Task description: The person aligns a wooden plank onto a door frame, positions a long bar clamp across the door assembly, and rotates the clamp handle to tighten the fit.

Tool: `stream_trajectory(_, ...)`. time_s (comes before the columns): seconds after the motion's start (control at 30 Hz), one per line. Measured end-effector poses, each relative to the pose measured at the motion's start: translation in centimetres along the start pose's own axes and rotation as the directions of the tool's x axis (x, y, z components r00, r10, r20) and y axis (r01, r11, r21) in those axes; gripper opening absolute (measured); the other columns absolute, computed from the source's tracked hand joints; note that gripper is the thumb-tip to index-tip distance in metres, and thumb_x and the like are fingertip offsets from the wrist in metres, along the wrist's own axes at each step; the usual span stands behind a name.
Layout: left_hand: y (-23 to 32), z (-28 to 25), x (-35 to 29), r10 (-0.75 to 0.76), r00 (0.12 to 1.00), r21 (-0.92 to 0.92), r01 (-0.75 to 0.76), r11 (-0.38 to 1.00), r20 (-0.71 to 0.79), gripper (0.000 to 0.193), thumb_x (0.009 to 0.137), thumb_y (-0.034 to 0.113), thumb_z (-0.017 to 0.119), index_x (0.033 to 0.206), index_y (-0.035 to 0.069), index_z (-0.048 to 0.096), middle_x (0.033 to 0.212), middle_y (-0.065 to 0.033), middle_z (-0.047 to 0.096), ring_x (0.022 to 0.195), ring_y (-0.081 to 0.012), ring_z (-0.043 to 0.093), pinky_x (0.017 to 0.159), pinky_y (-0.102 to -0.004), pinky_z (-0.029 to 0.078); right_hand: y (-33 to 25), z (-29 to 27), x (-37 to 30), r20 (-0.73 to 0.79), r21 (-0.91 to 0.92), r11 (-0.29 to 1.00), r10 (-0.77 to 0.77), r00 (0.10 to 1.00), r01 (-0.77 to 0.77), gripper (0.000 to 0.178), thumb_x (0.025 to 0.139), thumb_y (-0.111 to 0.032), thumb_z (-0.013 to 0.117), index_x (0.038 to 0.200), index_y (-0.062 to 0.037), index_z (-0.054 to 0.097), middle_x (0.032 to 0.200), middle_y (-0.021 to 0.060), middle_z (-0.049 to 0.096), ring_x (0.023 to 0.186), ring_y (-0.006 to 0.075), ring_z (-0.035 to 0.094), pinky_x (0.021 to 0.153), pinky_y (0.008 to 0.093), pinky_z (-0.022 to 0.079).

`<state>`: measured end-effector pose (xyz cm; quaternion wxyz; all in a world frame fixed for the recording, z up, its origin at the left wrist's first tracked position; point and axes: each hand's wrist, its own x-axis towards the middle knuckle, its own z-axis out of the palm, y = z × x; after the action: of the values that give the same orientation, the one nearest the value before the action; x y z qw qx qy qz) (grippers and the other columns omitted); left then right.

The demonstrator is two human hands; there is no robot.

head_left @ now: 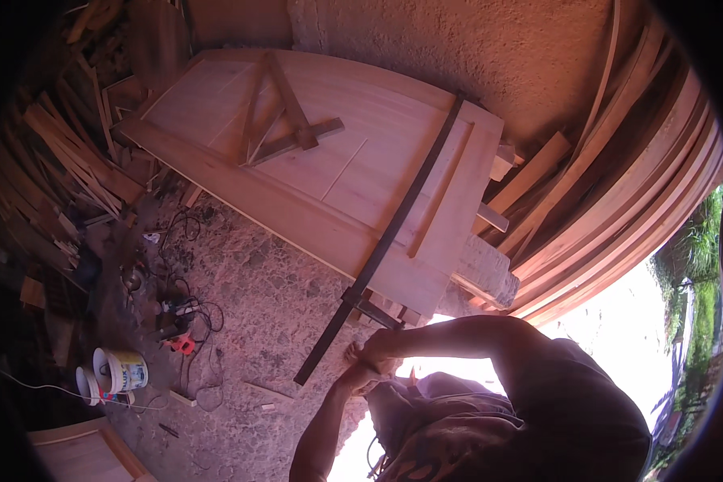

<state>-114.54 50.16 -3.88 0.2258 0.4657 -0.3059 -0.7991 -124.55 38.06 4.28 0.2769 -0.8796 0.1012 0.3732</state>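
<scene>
A long dark bar clamp (406, 201) lies across a pale wooden door panel (297, 193), its bar running past the panel's near edge. Close to my body, the clamp's jaw and screw (375, 311) stick out at that edge. My right hand (380, 347) is just below the screw end, fingers curled; what they hold, if anything, is hidden. My left hand (367, 374) meets it from below, and the two overlap. Shadow and the overlap hide my left fingers. On the panel rests a triangle of joined wooden strips (285, 120), with a thin strip (344, 169) beside it.
Long boards (618, 193) lean along the right wall, and scrap wood (64, 153) is heaped at the left. Corded power tools (183, 344) and white buckets (120, 370) stand on the rough floor. Another framed panel (88, 451) lies lower left. Blocks (490, 269) support the door panel.
</scene>
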Motion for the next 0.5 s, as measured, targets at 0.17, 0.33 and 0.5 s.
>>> stream_trajectory(0.17,1.9,0.5,-0.8,-0.178,0.965,-0.337,0.236,0.912,0.195,0.018,0.083,0.007,0.073,0.097,0.000,0.063,0.053,0.0026,0.048,0.037,-0.0083,0.037,0.038,-0.0262,0.028,1.8,1.0,3.2,0.313,0.036,0.998,-0.065,0.947,0.057,0.063,0.069,-0.025,0.073,0.127,-0.0052,0.058,0.094,0.0196,0.072,0.088,0.0347,0.071,0.071,0.0459,0.056)
stream_trajectory(0.33,-0.6,1.7,-0.3,0.204,0.891,0.541,0.054,0.839,-0.406,0.079,0.073,0.010,0.078,0.140,-0.004,0.038,0.138,-0.0205,0.046,0.128,-0.0274,0.047,0.111,-0.0383,0.033,-1.5,0.2,-3.7,-0.344,-0.058,0.998,-0.044,0.938,0.025,0.053,0.080,-0.024,0.065,0.128,-0.0046,0.054,0.086,0.0153,0.071,0.087,0.0351,0.071,0.069,0.0464,0.056)
stream_trajectory(0.5,-0.7,0.5,0.3,0.081,0.989,0.127,-0.065,0.990,-0.120,0.067,0.077,0.014,0.075,0.133,-0.005,0.044,0.127,-0.0205,0.049,0.121,-0.0297,0.050,0.104,-0.0397,0.038,-0.4,-0.4,-2.8,-0.244,-0.108,0.992,-0.092,0.965,0.067,0.055,0.084,-0.024,0.062,0.134,-0.0079,0.049,0.092,0.0199,0.070,0.085,0.0336,0.071,0.070,0.0460,0.055)
